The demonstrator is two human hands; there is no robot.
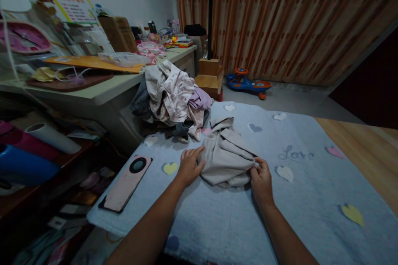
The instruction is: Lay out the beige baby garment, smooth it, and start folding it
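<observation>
Grey cloth (228, 159) is bunched between both hands, near the blanket's (304, 207) far edge, no clear long axis. Its right side is pinched by the right hand (261, 180); its left is touched by the left hand (189, 167), thumb and fingers spread. Neither is nearer.

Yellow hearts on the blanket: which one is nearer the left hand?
The yellow heart between the phone and the left hand. The other yellow heart lies well to the right, past the right hand, which pinches the grey garment.
</observation>
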